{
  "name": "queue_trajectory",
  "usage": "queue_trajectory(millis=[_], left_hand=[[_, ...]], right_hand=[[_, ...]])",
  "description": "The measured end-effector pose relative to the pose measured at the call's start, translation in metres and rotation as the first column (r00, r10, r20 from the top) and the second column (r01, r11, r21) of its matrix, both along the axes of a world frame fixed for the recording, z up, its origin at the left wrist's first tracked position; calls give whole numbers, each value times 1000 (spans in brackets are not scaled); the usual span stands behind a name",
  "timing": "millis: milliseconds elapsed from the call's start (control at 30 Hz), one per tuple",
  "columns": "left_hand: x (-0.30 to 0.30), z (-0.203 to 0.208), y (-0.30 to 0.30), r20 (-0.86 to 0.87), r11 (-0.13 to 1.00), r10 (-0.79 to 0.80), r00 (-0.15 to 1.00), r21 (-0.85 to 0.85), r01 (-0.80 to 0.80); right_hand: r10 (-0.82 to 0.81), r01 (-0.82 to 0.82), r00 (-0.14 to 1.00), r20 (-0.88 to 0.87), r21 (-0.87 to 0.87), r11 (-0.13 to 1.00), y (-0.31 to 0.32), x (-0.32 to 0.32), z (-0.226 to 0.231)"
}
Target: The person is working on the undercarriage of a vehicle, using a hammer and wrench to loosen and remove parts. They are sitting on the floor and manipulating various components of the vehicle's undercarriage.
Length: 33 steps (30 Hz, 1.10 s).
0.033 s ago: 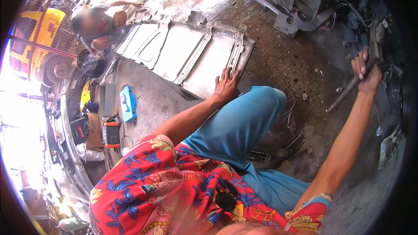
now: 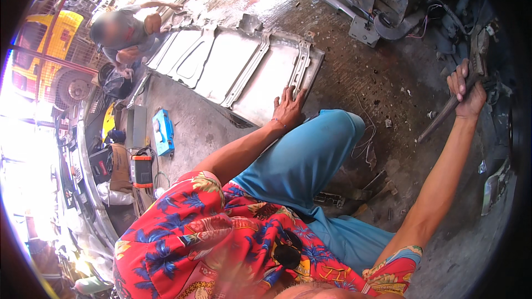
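Observation:
My left hand [image 2: 288,111] rests with its fingers spread on the near corner of a large ribbed sheet-metal panel [image 2: 238,69], which looks like a vehicle body panel lying on the floor. Off to the right, my right hand [image 2: 467,89] is closed around the dark handle of a hammer [image 2: 440,120]. The hammer's blocky metal head [image 2: 478,52] is raised at the far right, apart from the panel. Part of the handle is covered by my fingers.
A person [image 2: 130,36] in grey crouches at the panel's far left end. Left of the panel are a blue case [image 2: 163,133], an orange-and-black box-shaped machine [image 2: 141,171] and a metal channel [image 2: 136,127]. Metal vehicle parts [image 2: 382,0] fill the upper right. Loose wire [image 2: 366,138] lies near my knee.

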State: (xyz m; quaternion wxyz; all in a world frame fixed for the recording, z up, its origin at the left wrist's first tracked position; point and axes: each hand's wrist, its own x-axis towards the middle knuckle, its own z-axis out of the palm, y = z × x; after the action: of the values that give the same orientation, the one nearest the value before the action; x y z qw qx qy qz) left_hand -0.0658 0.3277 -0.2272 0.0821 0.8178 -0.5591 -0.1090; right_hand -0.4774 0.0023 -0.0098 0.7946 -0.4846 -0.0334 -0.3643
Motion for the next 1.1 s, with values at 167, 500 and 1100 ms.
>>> queue_trajectory(millis=[167,500,1100], left_hand=[[2,22,-5,-31,999,29,999,-34,-30],[-116,148,-116,-299,617,-626,720,-755,222],[-327,112,-205,-751,825,-498,433,-565,-32]], right_hand=[[9,-9,1000,11,-2,1000,0,-1,0],[-30,30,999,-12,9,1000,-2,2,3],[-18,17,1000,15,46,999,-1,0,2]])
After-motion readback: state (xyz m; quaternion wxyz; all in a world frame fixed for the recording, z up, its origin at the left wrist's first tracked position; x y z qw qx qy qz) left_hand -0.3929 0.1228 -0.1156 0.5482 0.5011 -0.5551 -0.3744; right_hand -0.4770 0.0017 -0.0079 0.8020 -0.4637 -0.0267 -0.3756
